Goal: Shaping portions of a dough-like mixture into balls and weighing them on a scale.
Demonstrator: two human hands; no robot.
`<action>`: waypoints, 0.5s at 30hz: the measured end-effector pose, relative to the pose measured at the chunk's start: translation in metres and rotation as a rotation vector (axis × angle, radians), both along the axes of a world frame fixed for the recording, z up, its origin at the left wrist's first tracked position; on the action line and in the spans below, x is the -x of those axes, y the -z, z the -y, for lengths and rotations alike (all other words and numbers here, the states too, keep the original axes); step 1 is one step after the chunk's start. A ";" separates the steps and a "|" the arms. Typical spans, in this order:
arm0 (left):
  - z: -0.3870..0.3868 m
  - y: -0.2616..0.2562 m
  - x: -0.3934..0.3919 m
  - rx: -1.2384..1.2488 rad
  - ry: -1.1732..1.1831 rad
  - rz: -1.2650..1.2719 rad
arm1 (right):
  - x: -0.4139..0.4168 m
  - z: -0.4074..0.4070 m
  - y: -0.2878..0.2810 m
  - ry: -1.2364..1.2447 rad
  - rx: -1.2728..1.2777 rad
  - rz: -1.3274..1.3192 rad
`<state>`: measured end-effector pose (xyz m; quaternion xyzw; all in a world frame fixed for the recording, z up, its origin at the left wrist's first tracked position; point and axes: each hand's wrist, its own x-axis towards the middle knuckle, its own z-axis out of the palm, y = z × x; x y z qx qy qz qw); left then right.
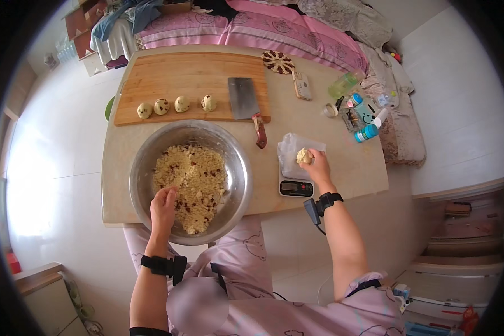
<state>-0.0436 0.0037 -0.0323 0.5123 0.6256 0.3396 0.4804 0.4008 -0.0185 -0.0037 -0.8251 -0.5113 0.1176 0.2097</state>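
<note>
My right hand (318, 166) grips a lump of pale crumbly dough (304, 156) over a digital kitchen scale (296, 188), whose top is covered by a clear plastic bag (289, 152). Whether the lump touches the bag I cannot tell. My left hand (164, 210) is at the near left of a large steel bowl (242, 180), its fingertips by the crumbly dough mix with dark red bits (193, 180); whether they pinch any is hidden. Several dough balls (182, 103) stand in a row on a wooden cutting board (185, 71), beside a cleaver (243, 98) with a red handle.
At the table's far edge lie a round patterned trivet (278, 62) and a phone (302, 85). Tape (330, 110), a green bottle (343, 85) and a blue-capped container (366, 133) crowd the right side. A bed with a pink cover (273, 27) stands behind the table.
</note>
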 end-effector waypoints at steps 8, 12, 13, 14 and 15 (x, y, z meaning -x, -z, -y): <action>0.002 -0.006 -0.002 -0.029 0.017 0.038 | -0.002 -0.003 0.013 0.013 0.051 0.076; 0.003 -0.004 -0.002 -0.012 0.025 0.016 | -0.007 -0.002 0.008 -0.021 0.034 0.157; 0.003 0.000 0.000 -0.018 0.018 0.033 | -0.007 -0.002 0.005 -0.004 0.023 0.121; 0.003 0.003 0.002 -0.025 0.012 0.050 | -0.007 -0.001 0.001 0.013 0.012 0.085; 0.003 0.004 0.002 -0.024 0.010 0.050 | -0.006 -0.001 -0.003 0.011 0.013 0.085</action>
